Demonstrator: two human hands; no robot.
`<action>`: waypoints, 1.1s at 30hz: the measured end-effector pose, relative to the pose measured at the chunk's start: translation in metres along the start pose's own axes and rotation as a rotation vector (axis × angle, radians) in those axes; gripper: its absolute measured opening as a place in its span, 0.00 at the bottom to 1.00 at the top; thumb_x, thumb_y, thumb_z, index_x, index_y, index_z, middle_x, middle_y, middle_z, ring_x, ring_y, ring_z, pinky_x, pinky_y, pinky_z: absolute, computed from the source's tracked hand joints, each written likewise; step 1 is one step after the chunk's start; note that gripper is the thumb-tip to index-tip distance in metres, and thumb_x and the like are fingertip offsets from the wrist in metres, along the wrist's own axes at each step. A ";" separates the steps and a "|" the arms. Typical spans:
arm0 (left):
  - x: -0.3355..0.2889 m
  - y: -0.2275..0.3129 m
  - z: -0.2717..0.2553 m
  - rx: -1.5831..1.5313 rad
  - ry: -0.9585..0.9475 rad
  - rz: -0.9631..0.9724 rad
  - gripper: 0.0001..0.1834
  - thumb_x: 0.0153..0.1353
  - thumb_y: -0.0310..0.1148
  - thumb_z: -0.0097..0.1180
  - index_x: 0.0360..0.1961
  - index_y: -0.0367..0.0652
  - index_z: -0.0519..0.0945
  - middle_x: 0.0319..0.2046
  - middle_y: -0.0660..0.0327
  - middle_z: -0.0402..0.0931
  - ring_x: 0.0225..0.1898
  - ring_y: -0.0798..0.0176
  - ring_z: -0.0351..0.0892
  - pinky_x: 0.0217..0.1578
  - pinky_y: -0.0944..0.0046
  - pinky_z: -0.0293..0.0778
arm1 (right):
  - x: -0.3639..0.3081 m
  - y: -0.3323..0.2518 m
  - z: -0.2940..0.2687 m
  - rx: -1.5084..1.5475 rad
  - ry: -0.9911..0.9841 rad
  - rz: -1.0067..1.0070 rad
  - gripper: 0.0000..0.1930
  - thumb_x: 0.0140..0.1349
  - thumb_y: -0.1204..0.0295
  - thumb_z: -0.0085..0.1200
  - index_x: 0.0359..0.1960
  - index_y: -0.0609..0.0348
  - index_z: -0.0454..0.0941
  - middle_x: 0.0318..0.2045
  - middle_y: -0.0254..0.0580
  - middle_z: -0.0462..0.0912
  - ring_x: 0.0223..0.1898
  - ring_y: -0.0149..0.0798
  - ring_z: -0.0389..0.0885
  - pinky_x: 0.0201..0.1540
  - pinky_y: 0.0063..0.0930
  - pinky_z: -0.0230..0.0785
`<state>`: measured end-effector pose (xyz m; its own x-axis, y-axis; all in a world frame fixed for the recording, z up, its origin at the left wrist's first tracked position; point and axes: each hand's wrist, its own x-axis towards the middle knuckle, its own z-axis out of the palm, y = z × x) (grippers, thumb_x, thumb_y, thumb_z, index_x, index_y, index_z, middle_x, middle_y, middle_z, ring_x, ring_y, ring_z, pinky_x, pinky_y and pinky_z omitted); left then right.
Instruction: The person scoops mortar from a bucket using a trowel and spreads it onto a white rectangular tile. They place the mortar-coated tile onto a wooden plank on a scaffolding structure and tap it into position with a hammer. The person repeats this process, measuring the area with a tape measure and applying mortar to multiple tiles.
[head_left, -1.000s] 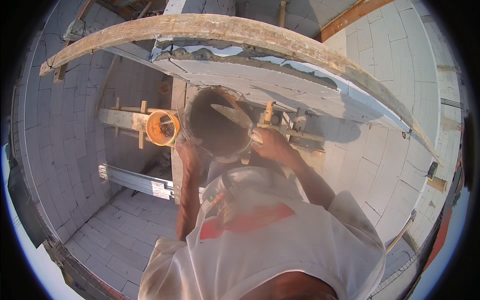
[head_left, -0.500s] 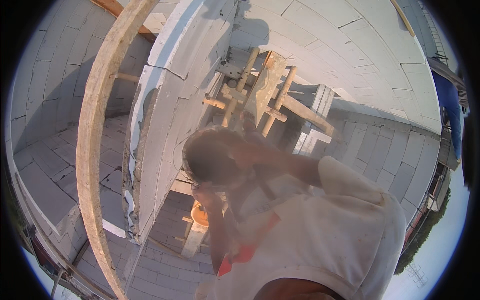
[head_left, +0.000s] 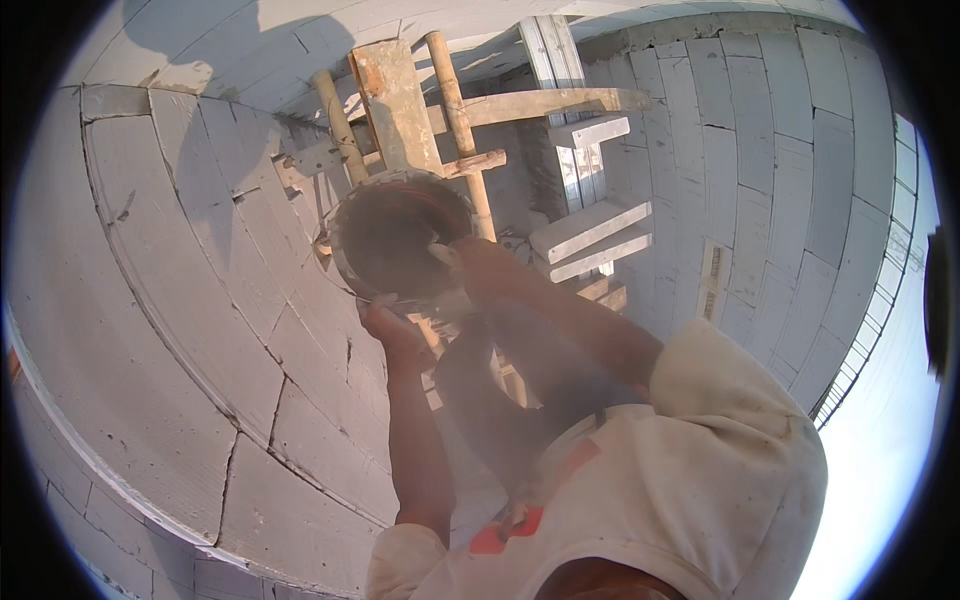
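Our left hand (head_left: 394,332) has its grip closed on the near rim of the bucket (head_left: 342,264), held before us beside the block wall (head_left: 180,300). Our right hand (head_left: 480,268) curls at its right edge; we cannot tell what that grip holds.

A plank (head_left: 402,115), a wooden pole (head_left: 457,120) and pale blocks (head_left: 590,230) lie near block walls (head_left: 745,180).

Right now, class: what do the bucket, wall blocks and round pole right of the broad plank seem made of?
Bucket: plastic or metal; its dull, crusted rim and the haze leave it open. Wall blocks: probably lightweight concrete, matte, given pale, flat faces and thin joints. Round pole: likely bamboo or timber, unpainted, from its tan colour and roundness.
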<state>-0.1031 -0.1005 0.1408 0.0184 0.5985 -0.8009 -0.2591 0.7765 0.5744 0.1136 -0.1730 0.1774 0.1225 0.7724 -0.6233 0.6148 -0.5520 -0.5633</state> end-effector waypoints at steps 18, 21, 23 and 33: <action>0.354 -0.194 0.069 -0.198 -0.484 -0.099 0.23 0.53 0.22 0.58 0.54 0.37 0.81 0.57 0.57 0.80 0.60 0.56 0.79 0.67 0.52 0.70 | -0.117 0.387 0.278 0.891 0.177 1.200 0.24 0.68 0.62 0.64 0.62 0.61 0.81 0.46 0.43 0.89 0.40 0.34 0.89 0.36 0.31 0.85; 0.351 -0.194 0.036 -0.029 -0.630 -0.036 0.23 0.64 0.23 0.56 0.62 0.37 0.75 0.58 0.57 0.80 0.58 0.54 0.80 0.64 0.52 0.73 | -0.116 0.434 0.320 0.994 0.269 1.168 0.27 0.69 0.61 0.65 0.64 0.62 0.79 0.43 0.39 0.88 0.38 0.33 0.87 0.37 0.33 0.83; 0.357 -0.178 0.022 0.066 -0.570 -0.117 0.24 0.70 0.27 0.57 0.66 0.39 0.73 0.56 0.59 0.80 0.54 0.57 0.79 0.59 0.53 0.74 | -0.105 0.464 0.343 1.076 0.446 1.188 0.30 0.68 0.60 0.67 0.67 0.62 0.77 0.41 0.37 0.87 0.37 0.32 0.86 0.36 0.32 0.82; 0.342 -0.176 -0.125 0.720 -0.391 -0.255 0.17 0.70 0.31 0.60 0.59 0.46 0.78 0.45 0.68 0.80 0.46 0.69 0.78 0.50 0.61 0.72 | -0.045 0.640 0.384 0.860 0.791 1.457 0.61 0.51 0.45 0.80 0.77 0.70 0.58 0.62 0.55 0.78 0.54 0.49 0.81 0.53 0.60 0.77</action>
<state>-0.1717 -0.0572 -0.2549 0.3586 0.3113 -0.8801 0.4715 0.7533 0.4586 0.2025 -0.6810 -0.3630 0.5651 -0.5837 -0.5831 -0.7736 -0.6206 -0.1284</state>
